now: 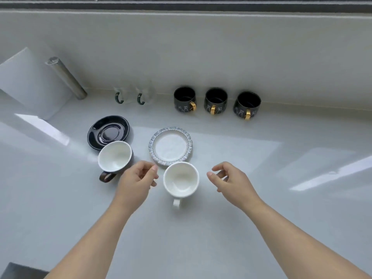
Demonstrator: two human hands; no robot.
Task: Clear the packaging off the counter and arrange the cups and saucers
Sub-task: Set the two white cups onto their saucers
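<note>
Here, on a pale glossy surface (261,198), left to right: a white board (30,81) leaning at far left with a metal tube (66,77) beside it. Two clear glass cups with green handles (130,96) against the back wall, upright, contents hard to tell. A black saucer (108,131) in front of them, bare, its near rim touching or just behind a dark cup with a white inside (115,157), empty, brown handle toward the viewer. Left hand (136,178) just right of that cup, grip loosely open, fingers curled, holding nothing. A white saucer with a grey speckled rim (170,146) in the middle, bare. A white cup (181,180) right in front of it, empty, rim overlapping the saucer's near edge, handle toward the viewer, between both hands. Right hand (231,178) near the white cup, apart from it, grip open and empty. Three black mugs with gold handles (216,102) lined up along the back wall at right, empty. Wide open room at right and along the near edge.
</note>
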